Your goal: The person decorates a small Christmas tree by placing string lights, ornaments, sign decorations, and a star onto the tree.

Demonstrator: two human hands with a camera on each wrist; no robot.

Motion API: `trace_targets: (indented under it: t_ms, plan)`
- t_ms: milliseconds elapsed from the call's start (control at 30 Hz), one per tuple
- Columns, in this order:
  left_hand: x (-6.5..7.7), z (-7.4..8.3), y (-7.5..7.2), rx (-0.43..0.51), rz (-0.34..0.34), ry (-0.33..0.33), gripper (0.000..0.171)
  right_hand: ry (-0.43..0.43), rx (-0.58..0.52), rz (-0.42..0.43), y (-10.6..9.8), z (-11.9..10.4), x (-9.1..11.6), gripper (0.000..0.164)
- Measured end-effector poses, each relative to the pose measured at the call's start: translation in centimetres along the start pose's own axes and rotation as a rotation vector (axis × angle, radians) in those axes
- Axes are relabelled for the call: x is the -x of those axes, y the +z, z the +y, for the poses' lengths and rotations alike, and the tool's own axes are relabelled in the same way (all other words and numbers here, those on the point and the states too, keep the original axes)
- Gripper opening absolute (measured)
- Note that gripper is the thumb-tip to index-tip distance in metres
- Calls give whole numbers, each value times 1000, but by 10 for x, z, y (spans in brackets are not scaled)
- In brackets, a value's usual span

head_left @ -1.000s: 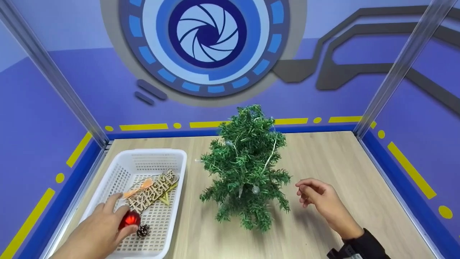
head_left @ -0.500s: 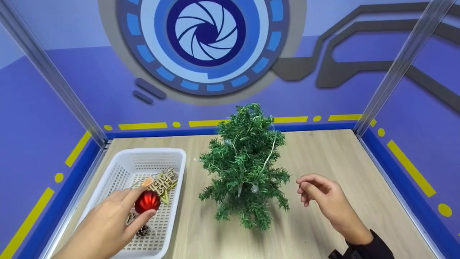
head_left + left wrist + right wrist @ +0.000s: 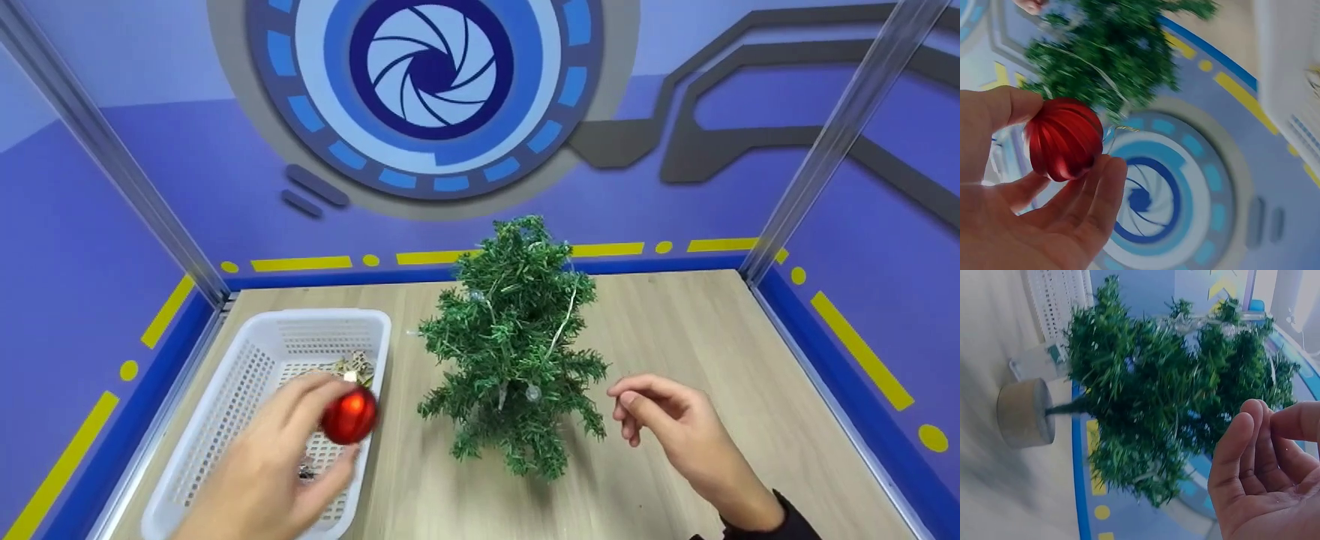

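A shiny red ribbed Christmas ball (image 3: 349, 415) is pinched between the thumb and fingers of my left hand (image 3: 262, 450), above the right side of the white basket (image 3: 381, 330). In the left wrist view the ball (image 3: 1064, 139) shows a thin hanging loop (image 3: 1120, 129) at one end. A small artificial Christmas tree (image 3: 517, 352) stands upright in the middle of the table, with a thin light string on its branches. To the right of the tree hovers my right hand (image 3: 675, 427), loosely curled and holding nothing.
Inside the basket, partly hidden by my left hand, lie wooden lettering (image 3: 358, 363) and a pine cone (image 3: 306, 469). In the right wrist view the tree's round base (image 3: 1024, 413) rests on the table. Patterned blue-purple walls (image 3: 165, 195) enclose the table.
My left hand has lifted the red ball out of the basket's depth and moved it right, toward the tree. The right hand has barely shifted.
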State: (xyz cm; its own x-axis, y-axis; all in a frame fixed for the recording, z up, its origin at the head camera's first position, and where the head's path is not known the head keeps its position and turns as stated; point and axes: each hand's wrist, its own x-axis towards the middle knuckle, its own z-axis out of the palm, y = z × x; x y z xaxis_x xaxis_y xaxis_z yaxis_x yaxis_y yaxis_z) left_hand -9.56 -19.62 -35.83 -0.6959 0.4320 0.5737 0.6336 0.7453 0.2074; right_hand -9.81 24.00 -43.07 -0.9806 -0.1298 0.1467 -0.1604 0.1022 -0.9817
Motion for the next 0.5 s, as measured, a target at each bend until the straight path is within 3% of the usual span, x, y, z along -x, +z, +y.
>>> trace_targets:
  t_ms: [267,400,500]
  plan:
    - [-13,46,32,154,73,260,59,-257,-83,-238,29,-7,4,24]
    - [-13,66,54,221,19,313,54,-284,-148,-344,43,-8,3,28]
    - [-11,78,69,257,-24,312,54,-262,-146,-396,50,-8,3,32]
